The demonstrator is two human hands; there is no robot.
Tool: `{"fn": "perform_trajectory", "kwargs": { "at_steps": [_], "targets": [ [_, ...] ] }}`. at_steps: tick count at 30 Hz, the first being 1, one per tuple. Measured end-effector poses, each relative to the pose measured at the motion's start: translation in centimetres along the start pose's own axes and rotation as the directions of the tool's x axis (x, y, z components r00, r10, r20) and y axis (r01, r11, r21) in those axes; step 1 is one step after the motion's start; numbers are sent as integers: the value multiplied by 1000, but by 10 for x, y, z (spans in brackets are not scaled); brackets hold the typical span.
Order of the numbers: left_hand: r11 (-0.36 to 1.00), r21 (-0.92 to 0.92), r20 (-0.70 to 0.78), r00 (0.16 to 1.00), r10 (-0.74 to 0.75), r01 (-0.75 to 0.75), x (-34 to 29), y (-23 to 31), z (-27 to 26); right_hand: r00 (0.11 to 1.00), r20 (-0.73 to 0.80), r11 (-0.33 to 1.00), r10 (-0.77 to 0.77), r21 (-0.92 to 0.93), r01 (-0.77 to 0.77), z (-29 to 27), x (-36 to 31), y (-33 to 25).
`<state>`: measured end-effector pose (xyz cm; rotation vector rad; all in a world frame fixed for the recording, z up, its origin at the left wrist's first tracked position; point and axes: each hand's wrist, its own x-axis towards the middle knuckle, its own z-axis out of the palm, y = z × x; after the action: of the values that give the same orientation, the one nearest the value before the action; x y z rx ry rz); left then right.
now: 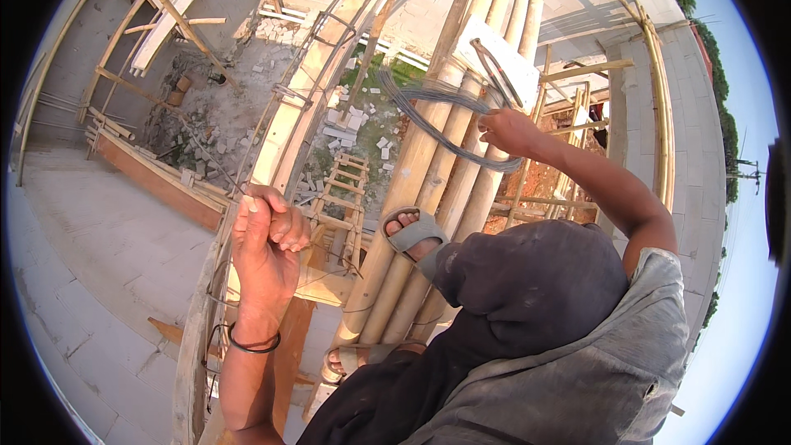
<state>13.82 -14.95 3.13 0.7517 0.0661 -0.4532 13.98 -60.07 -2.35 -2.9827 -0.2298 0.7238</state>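
My left hand (268,235) is raised beside a long timber form (284,136) with a cage of steel bars tied along it. Its fingers are closed round a thin wire, whose dark ends seem to stick out on both sides. Further off, my right hand (512,132) reaches over a loose coil of grey tie wire (445,142), its fingers curled on the strands. Just beyond those fingers, a pair of pincers (498,74) lies on a pale board (474,37). The coil rests across several bamboo poles (412,198).
My sandalled foot (412,235) stands on the poles, high above rubble-strewn ground (214,99). A bamboo ladder (344,189) leans below, between the form and the poles. Block walls (99,247) rise on both sides. More scaffold poles (657,115) stand at the right.
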Motion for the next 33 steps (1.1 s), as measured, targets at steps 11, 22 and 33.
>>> {"fn": "perform_trajectory", "kwargs": {
  "at_steps": [11,22,33],
  "targets": [
    [985,39,39,985,-168,167,8,-55,-3,972,-227,982,55,-166,-95,133,-62,51],
    [966,148,-26,978,-208,210,12,-65,0,946,-308,976,106,216,-39,129,-55,67],
    [954,162,-40,968,-248,252,10,-73,-5,970,-203,915,136,401,-45,106,-61,75]
  ]
}}
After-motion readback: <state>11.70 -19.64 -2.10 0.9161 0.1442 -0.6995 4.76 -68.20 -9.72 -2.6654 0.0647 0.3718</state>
